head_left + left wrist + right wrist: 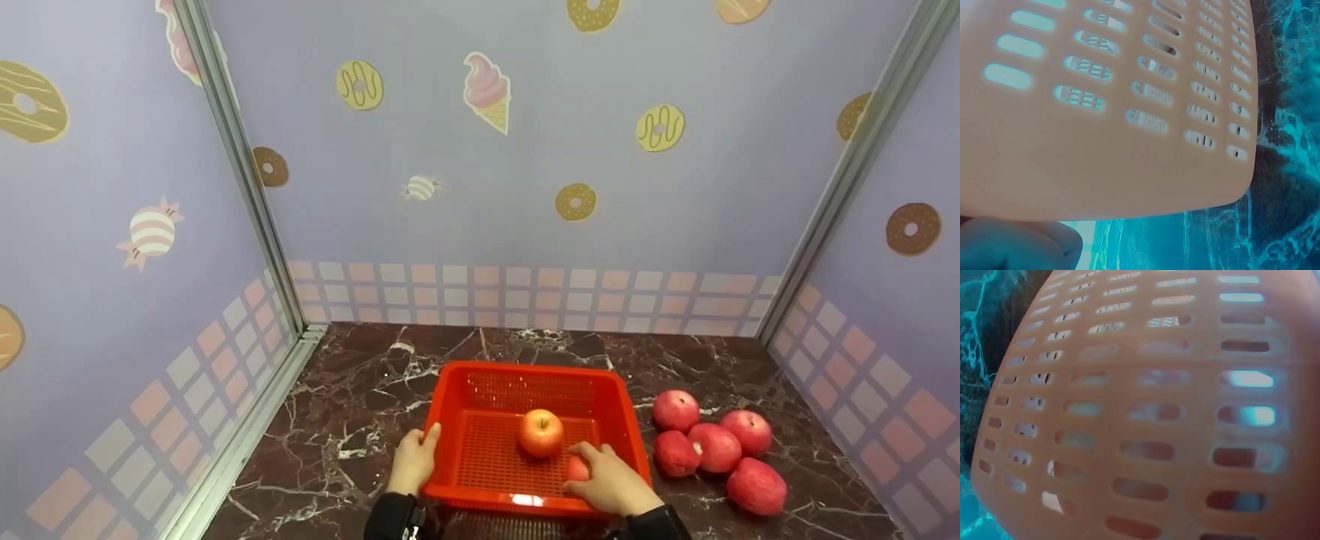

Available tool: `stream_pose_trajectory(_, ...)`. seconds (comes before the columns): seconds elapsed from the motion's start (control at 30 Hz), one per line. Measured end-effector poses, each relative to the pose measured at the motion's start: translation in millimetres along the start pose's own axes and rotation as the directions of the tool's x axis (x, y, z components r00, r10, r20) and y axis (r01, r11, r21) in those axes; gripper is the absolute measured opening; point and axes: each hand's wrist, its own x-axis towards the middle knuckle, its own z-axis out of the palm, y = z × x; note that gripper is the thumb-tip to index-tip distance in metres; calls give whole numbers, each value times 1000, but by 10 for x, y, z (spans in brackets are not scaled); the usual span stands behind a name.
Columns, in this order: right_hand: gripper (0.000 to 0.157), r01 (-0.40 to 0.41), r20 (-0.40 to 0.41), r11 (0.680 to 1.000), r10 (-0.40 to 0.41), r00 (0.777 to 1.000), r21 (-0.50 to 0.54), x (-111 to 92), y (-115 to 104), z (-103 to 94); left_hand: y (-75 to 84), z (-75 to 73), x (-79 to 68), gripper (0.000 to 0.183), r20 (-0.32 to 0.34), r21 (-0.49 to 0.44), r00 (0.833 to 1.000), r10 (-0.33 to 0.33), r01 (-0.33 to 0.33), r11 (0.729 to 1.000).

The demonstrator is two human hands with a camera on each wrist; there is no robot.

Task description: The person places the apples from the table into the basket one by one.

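A red plastic basket (525, 504) with slotted walls stands on the dark marbled table. My left hand (414, 459) holds its left side, thumb at the rim. One apple (541, 433), orange-red with its stem up, sits on the basket floor. Reaching over the near right rim, my right hand (611, 480) grips a second apple (577, 468), mostly hidden by the fingers. In the left wrist view the basket wall (1100, 169) fills most of the picture, with part of the left hand (1022, 244) below. The right wrist view shows the slotted basket wall (1185, 433) close up.
Right of the basket lies a group of several red apples, among them a rear apple (676, 409), a right apple (747, 432) and a near apple (757, 487). Patterned panels (525, 150) enclose the marbled table (337, 420) at back and sides.
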Motion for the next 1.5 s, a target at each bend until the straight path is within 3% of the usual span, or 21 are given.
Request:
stream_pose_trajectory(0.2, 57, 32, -35, 999, -31, 999, 26, 6, 5, 4, 5, 7, 9, 36, -2, -1, 1000, -9, 9, 1000)
stream_pose_trajectory(0.43, 85, -2, -51, 997, 6, 999, 82, 13, 24, 31, -8, 13, 13, 36, -4, -4, 1000, -7, 7, 1000)
stream_pose_trajectory(0.73, 98, 36, -112, 994, -24, 993, 101, 8, 46, 42, 1, -2, 5, 37, -5, -8, 1000, -1, 1, 1000)
stream_pose_trajectory(1.13, 99, 69, -192, 990, -45, 980, 121, -33, 66, 94, -24, 8, -3, 37, 6, -25, 1000, -17, 17, 1000)
stream_pose_trajectory(1.5, 92, 115, -265, 984, -76, 961, 138, -27, 64, 66, -18, 9, 10, 38, 2, -31, 1000, -12, 12, 999)
